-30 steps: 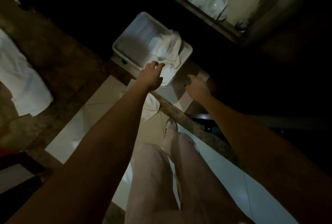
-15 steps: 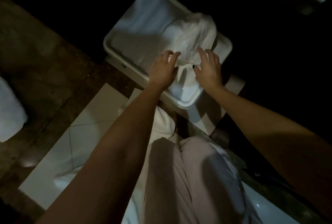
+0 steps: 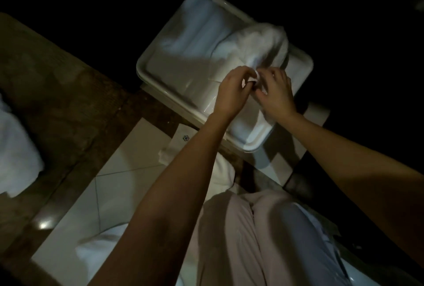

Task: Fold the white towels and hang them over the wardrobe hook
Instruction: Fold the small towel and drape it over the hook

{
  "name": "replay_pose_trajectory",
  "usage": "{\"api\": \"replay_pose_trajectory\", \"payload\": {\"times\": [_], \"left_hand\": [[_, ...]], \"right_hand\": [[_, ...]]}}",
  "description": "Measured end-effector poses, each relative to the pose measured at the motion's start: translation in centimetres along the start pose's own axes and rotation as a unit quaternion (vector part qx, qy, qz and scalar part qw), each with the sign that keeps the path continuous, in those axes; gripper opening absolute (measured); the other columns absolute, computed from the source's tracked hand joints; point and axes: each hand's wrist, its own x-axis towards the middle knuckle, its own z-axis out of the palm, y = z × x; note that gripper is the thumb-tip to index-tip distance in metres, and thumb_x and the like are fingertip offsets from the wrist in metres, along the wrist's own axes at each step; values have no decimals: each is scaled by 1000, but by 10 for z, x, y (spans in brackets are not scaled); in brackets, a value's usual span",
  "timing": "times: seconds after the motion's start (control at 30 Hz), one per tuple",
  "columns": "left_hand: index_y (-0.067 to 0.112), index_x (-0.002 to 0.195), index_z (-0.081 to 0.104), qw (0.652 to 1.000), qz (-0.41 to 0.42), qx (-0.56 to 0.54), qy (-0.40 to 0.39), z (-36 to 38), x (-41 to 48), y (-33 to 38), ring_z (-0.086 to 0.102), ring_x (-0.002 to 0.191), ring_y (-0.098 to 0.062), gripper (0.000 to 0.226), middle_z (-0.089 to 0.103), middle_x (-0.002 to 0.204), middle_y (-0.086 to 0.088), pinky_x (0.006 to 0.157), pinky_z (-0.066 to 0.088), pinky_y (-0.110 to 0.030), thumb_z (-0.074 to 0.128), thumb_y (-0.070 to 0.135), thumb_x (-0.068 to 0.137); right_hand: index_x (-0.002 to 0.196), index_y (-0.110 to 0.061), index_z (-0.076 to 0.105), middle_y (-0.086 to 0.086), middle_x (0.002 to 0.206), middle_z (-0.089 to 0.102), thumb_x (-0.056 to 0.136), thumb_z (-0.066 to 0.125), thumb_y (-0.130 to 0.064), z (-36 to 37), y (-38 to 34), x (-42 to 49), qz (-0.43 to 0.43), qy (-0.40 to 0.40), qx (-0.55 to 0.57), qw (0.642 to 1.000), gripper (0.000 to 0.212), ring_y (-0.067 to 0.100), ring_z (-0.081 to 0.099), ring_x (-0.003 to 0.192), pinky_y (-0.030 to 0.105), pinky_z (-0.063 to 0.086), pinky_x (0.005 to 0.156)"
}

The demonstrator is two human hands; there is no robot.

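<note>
A crumpled white towel (image 3: 254,44) lies in a white plastic tray (image 3: 160,56) in front of me, bunched toward the tray's right side. My left hand (image 3: 231,91) and my right hand (image 3: 275,92) meet over the tray's near half. Both pinch the towel's near edge between curled fingers, close together. A flatter white cloth (image 3: 195,33) lies in the tray's far left part. No wardrobe hook is in view.
The room is dim. Another white towel (image 3: 16,154) lies on a brown surface at the left edge. A white cloth with a small logo (image 3: 181,145) lies on the pale tiled floor (image 3: 119,182) below the tray. My legs in light trousers (image 3: 252,239) fill the lower middle.
The view has closed in on the tray. My hands, open and reaching a second ago, have come together and curled onto the towel's near edge.
</note>
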Motion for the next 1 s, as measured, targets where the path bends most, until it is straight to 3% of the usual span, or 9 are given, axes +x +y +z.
{"api": "replay_pose_trajectory", "payload": {"times": [0.07, 0.17, 0.27, 0.47, 0.6, 0.73, 0.83, 0.9, 1.0], "left_hand": [[8, 94, 64, 998, -15, -64, -11, -19, -3, 32, 59, 84, -20, 10, 65, 91, -4, 77, 49, -37, 62, 4, 85], [5, 95, 64, 993, -29, -111, -8, -58, -6, 84, 57, 76, -22, 11, 61, 85, -9, 72, 49, -34, 66, 4, 84], [2, 98, 64, 993, -46, -106, 1, -102, -10, 141, 58, 78, -32, 14, 62, 86, -21, 74, 50, -43, 66, 2, 84], [5, 100, 63, 993, -50, -85, -64, -195, -41, 257, 61, 88, -41, 14, 64, 96, -27, 81, 50, -54, 67, 8, 87], [13, 104, 61, 992, -46, -77, -90, -256, -73, 334, 62, 94, -31, 15, 63, 103, -17, 88, 51, -47, 63, 10, 90], [4, 114, 60, 994, -28, -51, -88, -303, -109, 398, 58, 104, -23, 22, 60, 112, -13, 92, 48, -33, 58, 12, 94], [-1, 112, 60, 995, -18, -52, -88, -323, -140, 436, 59, 94, -13, 19, 60, 107, -12, 84, 48, -18, 51, 7, 97], [-3, 111, 59, 996, -12, -45, -81, -326, -161, 455, 57, 91, -12, 18, 59, 102, -10, 82, 46, -19, 51, 6, 97], [0, 117, 56, 994, -10, -63, -89, -317, -197, 484, 55, 105, -14, 28, 59, 111, -10, 91, 43, -22, 62, 9, 92]], "right_hand": [[125, -12, 57, 13, 127, 53, 89, 57, -13, -27, -16, -11, -8, 28, 38, 999, 36, 30, 46, 121, 39, 36, 103], [113, -4, 65, 16, 113, 63, 91, 54, -6, -76, -49, -30, -12, 58, 97, 993, 25, 30, 54, 110, 36, 42, 97], [109, 3, 66, 19, 106, 65, 96, 52, -6, -132, -87, -53, 0, 63, 123, 990, 21, 28, 59, 101, 21, 38, 87], [102, 1, 62, 12, 94, 63, 99, 49, -10, -259, -168, -107, 0, 108, 172, 979, 18, 14, 56, 85, 18, 38, 73], [103, -3, 64, 9, 90, 67, 99, 51, -15, -339, -220, -150, -6, 120, 186, 975, 18, 13, 59, 81, 21, 43, 69], [106, -7, 62, 9, 89, 69, 100, 50, -20, -402, -257, -199, -11, 150, 180, 972, 20, 19, 63, 81, 34, 48, 72], [106, -9, 62, 8, 86, 67, 100, 49, -22, -440, -274, -236, -22, 178, 187, 966, 19, 19, 63, 79, 33, 47, 69], [102, -11, 63, 6, 84, 67, 99, 50, -21, -462, -282, -263, -33, 196, 207, 958, 17, 9, 60, 76, 26, 45, 67], [95, -9, 62, 9, 81, 65, 98, 52, -21, -490, -291, -305, -55, 195, 225, 953, 16, 16, 61, 75, 34, 47, 67]]}}
